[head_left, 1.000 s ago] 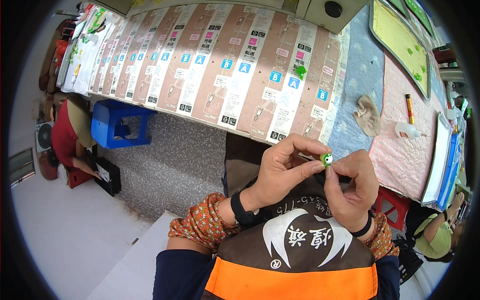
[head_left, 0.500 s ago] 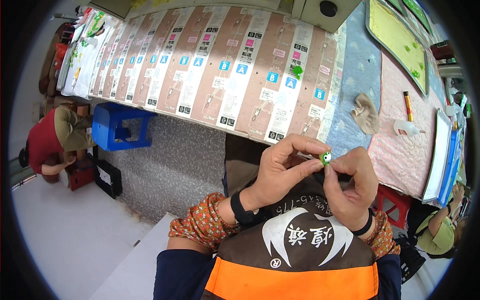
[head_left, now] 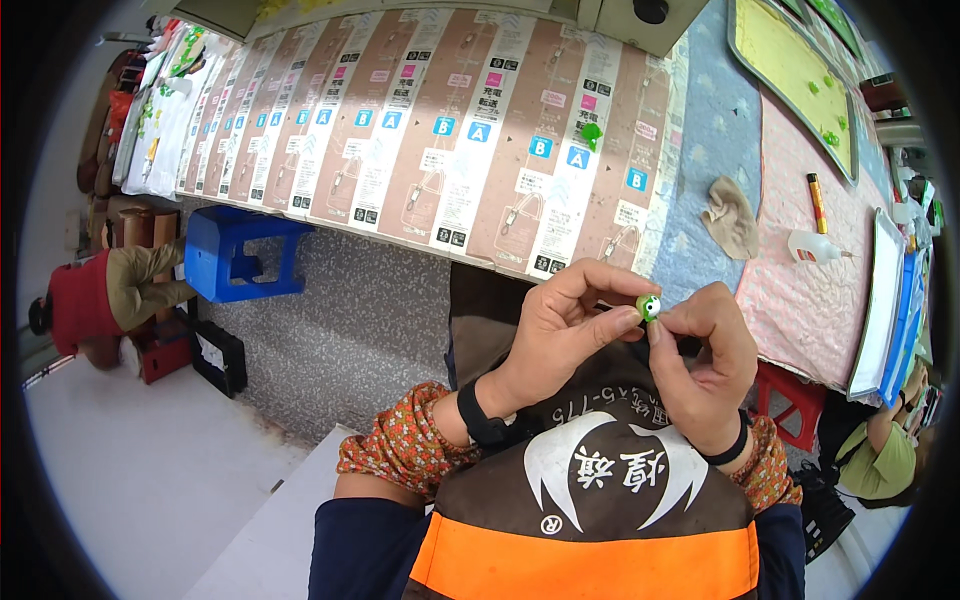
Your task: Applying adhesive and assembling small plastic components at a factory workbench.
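Note:
Just beyond my apron I hold a tiny green-and-white figurine (head_left: 649,307) with dark eye spots. My left hand (head_left: 560,325) pinches it from the left between thumb and index finger. From the right, my right hand (head_left: 708,362) closes thumb and forefinger at its lower right side; the fingertips partly cover it. On the printed cardboard of the table lies another small green piece (head_left: 591,136), ahead and to the left of the figurine.
Printed cardboard (head_left: 395,180) covers the table. To the right are a beige rag (head_left: 731,218), a white squeeze bottle (head_left: 812,249), an orange-yellow tube (head_left: 817,203) and a yellow-lined tray (head_left: 780,75) with green pieces. A blue stool (head_left: 235,255) stands left; two people work nearby.
The figurine has turned slightly between my fingers, showing more of its white face, and shifted a little up and left. The person at left has shifted slightly.

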